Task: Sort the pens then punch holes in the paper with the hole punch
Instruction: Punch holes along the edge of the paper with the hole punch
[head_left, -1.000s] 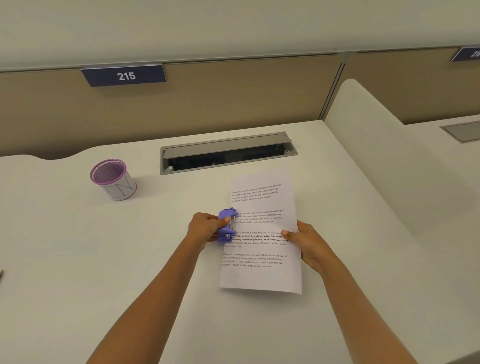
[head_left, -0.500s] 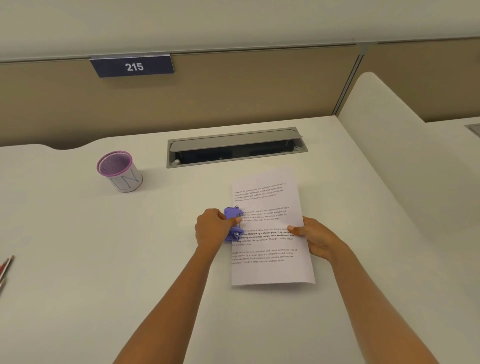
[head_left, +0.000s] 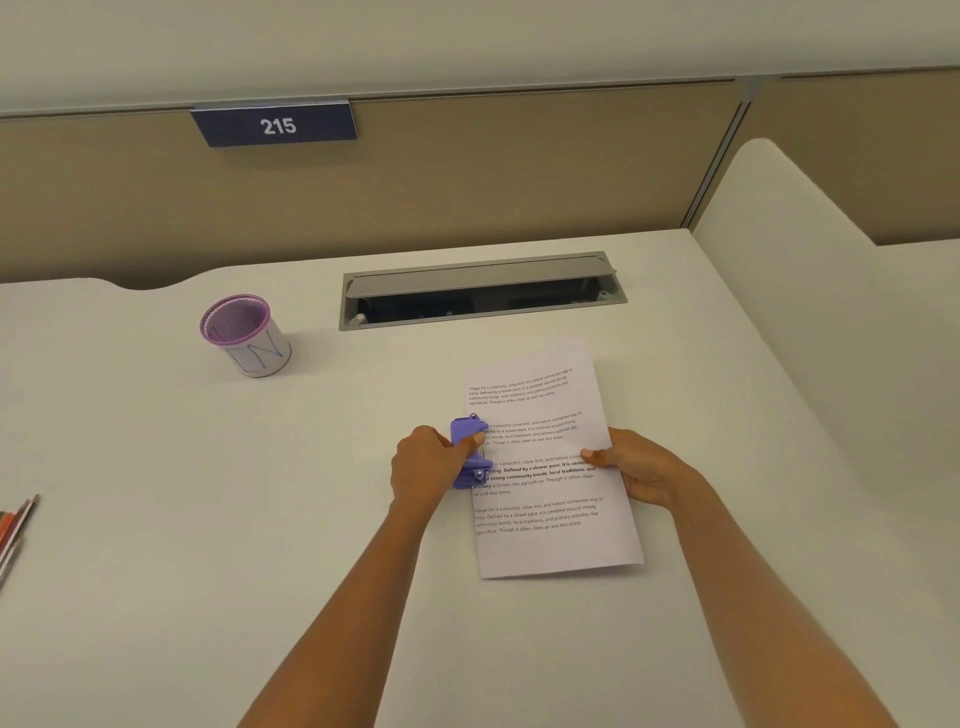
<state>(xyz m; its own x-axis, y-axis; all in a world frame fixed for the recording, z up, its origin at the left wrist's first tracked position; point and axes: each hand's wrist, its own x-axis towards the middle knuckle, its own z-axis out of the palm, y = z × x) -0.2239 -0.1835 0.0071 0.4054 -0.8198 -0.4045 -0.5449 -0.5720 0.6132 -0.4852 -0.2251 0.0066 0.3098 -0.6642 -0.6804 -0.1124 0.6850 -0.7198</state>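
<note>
A printed sheet of paper (head_left: 550, 499) lies on the white desk (head_left: 218, 519). A purple hole punch (head_left: 466, 431) sits over the middle of the sheet's left edge. My left hand (head_left: 423, 465) is wrapped around the punch, thumb on top of it. My right hand (head_left: 641, 467) pinches the sheet's right edge, thumb on the page. At the desk's far left edge lie several pens (head_left: 15, 530), only partly in view. A purple mesh pen cup (head_left: 244, 335) stands empty at the back left.
A grey cable hatch (head_left: 480, 291) with its lid raised is set into the desk behind the paper. A tan partition with a "215" sign (head_left: 275, 124) closes the back. A white divider (head_left: 810, 291) rises along the right side.
The view has swung slightly, bringing the pens into sight at the left. Both hands keep their hold on the punch and the paper, which stay in place.
</note>
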